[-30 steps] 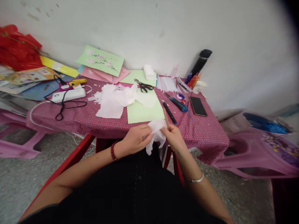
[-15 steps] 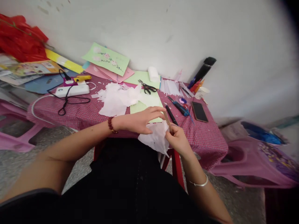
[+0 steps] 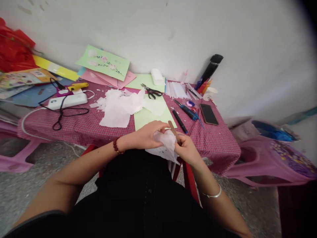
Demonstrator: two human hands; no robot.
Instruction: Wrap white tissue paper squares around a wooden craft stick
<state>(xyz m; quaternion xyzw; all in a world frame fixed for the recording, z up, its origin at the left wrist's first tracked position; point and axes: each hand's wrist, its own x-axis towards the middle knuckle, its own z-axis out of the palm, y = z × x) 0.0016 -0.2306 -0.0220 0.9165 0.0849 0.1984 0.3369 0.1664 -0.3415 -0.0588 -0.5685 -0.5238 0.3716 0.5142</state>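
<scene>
Just in front of the table [image 3: 81,127], the left hand [image 3: 146,135] pinched white tissue paper [image 3: 165,147] against a stick [image 3: 173,129] gripped in the closed right hand [image 3: 187,150], seemingly mid-wrap, which likely called for a gentle, steady pinch.

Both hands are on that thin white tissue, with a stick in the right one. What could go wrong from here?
1. The tissue paper looks thin and is pinched between the left hand and right hand; pulling them apart could tear it.
2. The wooden stick lies against the tissue and might poke through.
3. It is held off the table, over the lap, so a slip could drop it.
</scene>
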